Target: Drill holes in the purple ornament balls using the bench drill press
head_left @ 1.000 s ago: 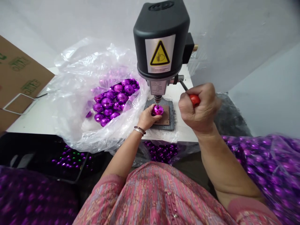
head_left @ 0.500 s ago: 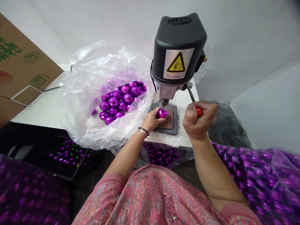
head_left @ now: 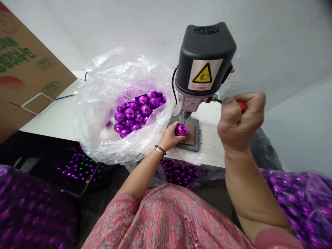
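Observation:
My left hand (head_left: 171,137) pinches a shiny purple faceted ball (head_left: 182,130) between thumb and fingers. The ball rests on a brown board (head_left: 190,137) over the grey base (head_left: 195,147) of a small drill press (head_left: 207,55). Right above the ball is the thin drill bit (head_left: 184,121); whether its tip touches the ball I cannot tell. My right hand (head_left: 241,121) is closed around the red knob (head_left: 242,105) of the press's feed lever, to the right of the motor housing.
A clear plastic bag (head_left: 103,138) of purple balls (head_left: 129,113) lies open on the white table (head_left: 52,128). At the left stands a cardboard box (head_left: 31,69). Bagged purple balls (head_left: 301,200) are at the lower right, with more (head_left: 178,173) below the table edge.
My right hand has swung the feed lever up and to the right. The drill chuck stands higher above the ball, which my left hand still holds. The view has shifted slightly.

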Motion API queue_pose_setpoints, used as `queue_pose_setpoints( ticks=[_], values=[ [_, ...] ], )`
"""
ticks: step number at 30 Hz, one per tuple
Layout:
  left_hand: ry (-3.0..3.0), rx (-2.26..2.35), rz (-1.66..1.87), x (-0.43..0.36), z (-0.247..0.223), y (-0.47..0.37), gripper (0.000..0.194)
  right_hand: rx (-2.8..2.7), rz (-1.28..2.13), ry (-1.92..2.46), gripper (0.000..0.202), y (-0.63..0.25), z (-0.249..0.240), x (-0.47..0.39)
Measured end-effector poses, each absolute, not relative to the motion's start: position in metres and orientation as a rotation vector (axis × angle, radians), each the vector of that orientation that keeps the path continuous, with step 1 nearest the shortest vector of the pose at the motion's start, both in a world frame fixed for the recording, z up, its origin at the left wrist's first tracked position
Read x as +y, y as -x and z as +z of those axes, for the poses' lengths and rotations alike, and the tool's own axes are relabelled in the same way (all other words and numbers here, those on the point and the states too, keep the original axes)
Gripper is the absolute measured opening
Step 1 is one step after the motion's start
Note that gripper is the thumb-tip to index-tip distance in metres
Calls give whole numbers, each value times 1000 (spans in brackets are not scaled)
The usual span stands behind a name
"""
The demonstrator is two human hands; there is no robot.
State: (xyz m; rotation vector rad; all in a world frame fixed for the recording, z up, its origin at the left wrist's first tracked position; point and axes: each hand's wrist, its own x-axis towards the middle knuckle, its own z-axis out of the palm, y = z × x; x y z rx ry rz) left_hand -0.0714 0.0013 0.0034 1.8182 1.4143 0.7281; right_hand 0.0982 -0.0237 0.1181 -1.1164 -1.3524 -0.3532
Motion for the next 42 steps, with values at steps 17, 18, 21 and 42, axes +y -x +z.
queue_pose_setpoints(
  ticks=[17, 18, 21, 42],
  values=[
    [-1554, 2035, 993, 73, 51, 184, 41, -1292, -200, 1212, 25, -98, 128, -23],
    [-1521, 2095, 903, 85, 48, 185, 47, -1295, -195, 1217, 26, -98, 129, -23],
    [-1502, 2164, 744, 100, 38, 184, 62, -1304, -174, 1234, 30, -98, 130, -25],
    [-1860, 1522, 654, -2, 25, 90, 44, -1286, 163, 1504, 33, -101, 198, 2]
  ],
)
